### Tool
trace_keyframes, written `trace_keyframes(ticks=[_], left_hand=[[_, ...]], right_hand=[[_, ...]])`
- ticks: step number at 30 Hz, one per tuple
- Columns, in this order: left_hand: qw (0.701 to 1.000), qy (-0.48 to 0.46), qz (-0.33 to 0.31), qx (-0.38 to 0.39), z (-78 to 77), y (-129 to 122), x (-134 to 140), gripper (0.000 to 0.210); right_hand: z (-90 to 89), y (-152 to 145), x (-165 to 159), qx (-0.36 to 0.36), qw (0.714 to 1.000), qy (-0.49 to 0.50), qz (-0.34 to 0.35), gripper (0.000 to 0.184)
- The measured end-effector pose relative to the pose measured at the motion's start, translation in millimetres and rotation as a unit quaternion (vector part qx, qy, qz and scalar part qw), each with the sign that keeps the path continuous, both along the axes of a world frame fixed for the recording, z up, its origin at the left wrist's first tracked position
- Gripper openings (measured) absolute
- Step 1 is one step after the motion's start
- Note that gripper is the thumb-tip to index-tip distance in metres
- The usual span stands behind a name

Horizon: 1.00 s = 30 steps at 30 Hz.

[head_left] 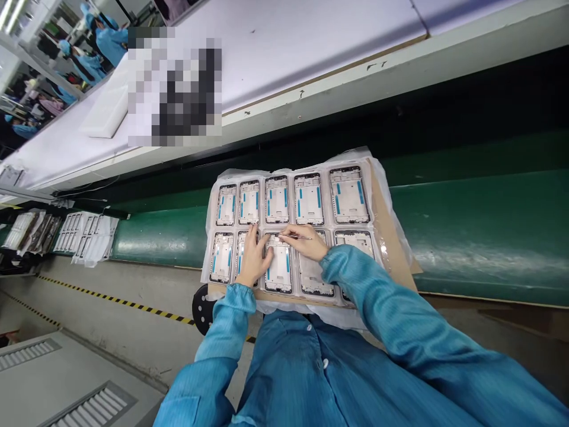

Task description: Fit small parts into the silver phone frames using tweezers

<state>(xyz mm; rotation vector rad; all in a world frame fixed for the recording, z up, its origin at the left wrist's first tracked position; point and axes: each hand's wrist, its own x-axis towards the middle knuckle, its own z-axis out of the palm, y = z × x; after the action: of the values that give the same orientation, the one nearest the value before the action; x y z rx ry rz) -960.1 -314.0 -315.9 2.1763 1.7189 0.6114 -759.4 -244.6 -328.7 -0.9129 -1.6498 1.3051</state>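
Right hand (306, 242) pinches a thin, metallic, tweezer-like tool (295, 236), your grip closed on it. Tip sits at the top edge of the black-rimmed, silvery phone-sized frame (278, 267), third from left in the near row. Your left hand (254, 261) is spread, thumb and fingers apart, apparently gripping nothing, beside that frame's upper left; can't tell if its fingertips press down. To do this well, I'd steady the frame lightly with the left, keep the tip low and clear of the blue strips (288, 259).

Containers: translucent plastic tray (291, 229), two rows of five pockets, a frame in each; blue strips show on all five far ones and three near-left. Tray lies on brown cardboard (393, 228). More white compartmented trays (84, 234) sit far left, contents unclear.
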Motion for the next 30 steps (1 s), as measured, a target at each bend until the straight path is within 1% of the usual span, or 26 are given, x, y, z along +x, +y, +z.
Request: trace_keyframes(ticks=[5, 9, 13, 18, 22, 25, 27, 30], left_hand=[[1.0, 0.023, -0.015, -0.007, 5.1, -0.9, -0.2, 0.042], [0.999, 0.047, -0.019, -0.008, 6.8, -1.9, 1.7, 0.044], [0.995, 0.099, -0.011, -0.011, 6.8, -2.0, 5.9, 0.047], [0.989, 0.149, 0.003, -0.014, 9.3, -2.1, 13.1, 0.048], [0.988, 0.153, 0.022, -0.024, 13.3, -2.1, 19.9, 0.052], [0.987, 0.155, 0.031, -0.037, 17.0, 0.0, 24.1, 0.056], [0.985, 0.161, 0.033, -0.045, 20.6, 2.2, 26.5, 0.057], [0.981, 0.183, 0.031, -0.056, 26.9, 4.0, 31.0, 0.057]], right_hand=[[1.2, -0.1, 0.4, -0.001, 1.0, 0.001, 0.004, 0.034], [0.1, -0.5, 0.6, 0.014, 1.0, 0.006, 0.013, 0.033], [-1.1, -0.9, 0.6, 0.028, 1.0, 0.004, 0.007, 0.031], [-0.9, -3.5, -0.2, 0.015, 1.0, 0.01, -0.013, 0.028], [-2.7, -3.6, -1.8, -0.02, 0.999, 0.034, -0.02, 0.028], [-2.9, 1.1, -2.2, -0.046, 0.996, 0.058, -0.056, 0.036], [-0.6, 5.0, -1.6, -0.082, 0.989, 0.089, -0.08, 0.042], [6.4, 8.7, 0.0, -0.15, 0.977, 0.129, -0.078, 0.049]])
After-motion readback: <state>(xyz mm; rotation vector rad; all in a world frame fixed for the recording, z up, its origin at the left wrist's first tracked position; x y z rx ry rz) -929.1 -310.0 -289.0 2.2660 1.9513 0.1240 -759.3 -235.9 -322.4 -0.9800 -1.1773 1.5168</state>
